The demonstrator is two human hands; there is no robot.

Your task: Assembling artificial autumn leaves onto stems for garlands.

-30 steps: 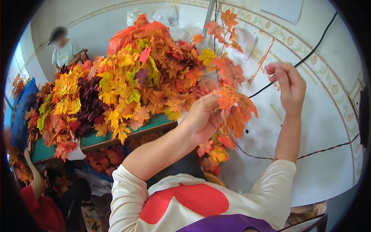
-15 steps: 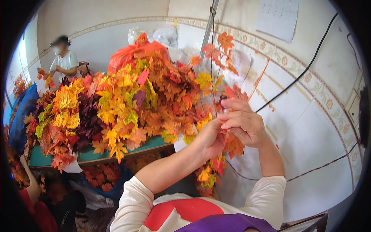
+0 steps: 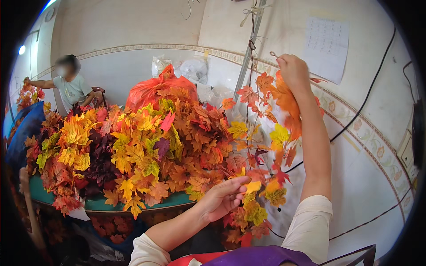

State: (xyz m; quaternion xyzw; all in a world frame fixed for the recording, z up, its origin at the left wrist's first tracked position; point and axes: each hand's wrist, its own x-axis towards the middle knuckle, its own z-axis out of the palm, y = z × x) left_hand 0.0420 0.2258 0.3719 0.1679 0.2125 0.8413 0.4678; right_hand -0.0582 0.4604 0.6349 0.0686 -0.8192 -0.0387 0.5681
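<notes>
My right hand (image 3: 293, 73) is raised in front of the wall, closed on the top end of an artificial autumn leaf garland (image 3: 286, 104); a small loop pokes out past its fingers. Orange, yellow and dark red leaves hang down from it beside my forearm. Lower and to the left is my left hand (image 3: 225, 197), palm turned up and fingers loosely bent apart. Its fingertips are beside a yellow-orange leaf (image 3: 253, 186) of the hanging foliage; whether they touch it is unclear. Behind, more leaves hang around a dark upright cord (image 3: 251, 62).
A big heap of artificial leaves (image 3: 137, 142) covers the green table (image 3: 104, 201) at left. Behind it stand a red plastic bag (image 3: 155, 86) and clear bags (image 3: 193, 68). A metal pole (image 3: 245, 66) and a black cable (image 3: 366, 97) run by the wall. A person (image 3: 73, 84) sits far left.
My hands were together at the leaves and are now apart. The right rose with the garland's end; the left moved down and left. The view tilted up. The far person has stretched out an arm.
</notes>
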